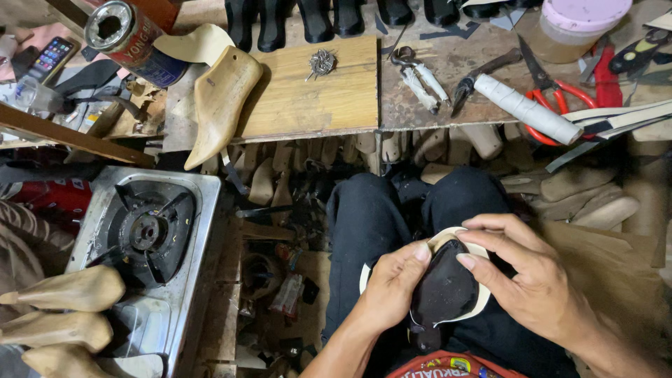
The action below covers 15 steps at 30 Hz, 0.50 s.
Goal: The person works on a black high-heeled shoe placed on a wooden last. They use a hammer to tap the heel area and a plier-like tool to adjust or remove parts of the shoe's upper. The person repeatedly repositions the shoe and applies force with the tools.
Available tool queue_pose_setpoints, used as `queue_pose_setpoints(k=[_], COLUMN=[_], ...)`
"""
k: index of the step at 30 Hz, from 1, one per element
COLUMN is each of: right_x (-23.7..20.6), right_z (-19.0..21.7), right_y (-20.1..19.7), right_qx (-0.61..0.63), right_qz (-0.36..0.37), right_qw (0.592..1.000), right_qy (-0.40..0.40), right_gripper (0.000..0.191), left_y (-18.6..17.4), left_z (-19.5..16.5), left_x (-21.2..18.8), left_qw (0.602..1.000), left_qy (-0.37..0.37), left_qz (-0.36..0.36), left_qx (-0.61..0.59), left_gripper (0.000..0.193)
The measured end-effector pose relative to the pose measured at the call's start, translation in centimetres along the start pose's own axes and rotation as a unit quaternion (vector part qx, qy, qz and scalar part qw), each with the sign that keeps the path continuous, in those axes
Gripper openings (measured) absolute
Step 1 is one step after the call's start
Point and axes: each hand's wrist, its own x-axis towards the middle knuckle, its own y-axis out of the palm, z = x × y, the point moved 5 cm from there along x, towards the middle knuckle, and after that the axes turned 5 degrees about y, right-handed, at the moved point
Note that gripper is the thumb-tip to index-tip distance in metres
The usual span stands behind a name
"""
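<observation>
Both hands close on a black shoe upper (442,288) with a pale cream insole (483,297) showing around its edge, held over the person's lap in dark trousers (364,217). The left hand (388,290) grips its left side, thumb pressed on the black surface. The right hand (525,269) curls over the top, fingers bent onto the cream rim. Ahead on the workbench (434,91) stand a pink-lidded jar (577,24) with its contents unclear, red-handled scissors (560,94), a white-wrapped tool (525,108) and pliers (416,73). A wooden shoe last (220,101) leans beside a printed tin can (126,38), open-topped, inside dark. A gas stove (147,231) sits at left.
</observation>
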Motion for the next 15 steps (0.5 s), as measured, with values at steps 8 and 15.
queue_pose_setpoints(k=[8, 15], right_x=[0.1, 0.0], right_z=[-0.4, -0.7], right_y=[0.6, 0.9], right_qx=[-0.072, -0.092], right_qz=[0.021, -0.007], right_qw=[0.997, 0.996], right_qy=[-0.007, -0.007], right_gripper=[0.034, 0.036], left_y=[1.2, 2.4], left_z=[-2.7, -3.3], left_x=[-0.3, -0.2], left_qw=[0.956, 0.921], left_qy=[0.113, 0.122], left_qz=[-0.123, -0.195], left_qx=[0.240, 0.314], left_gripper=[0.036, 0.036])
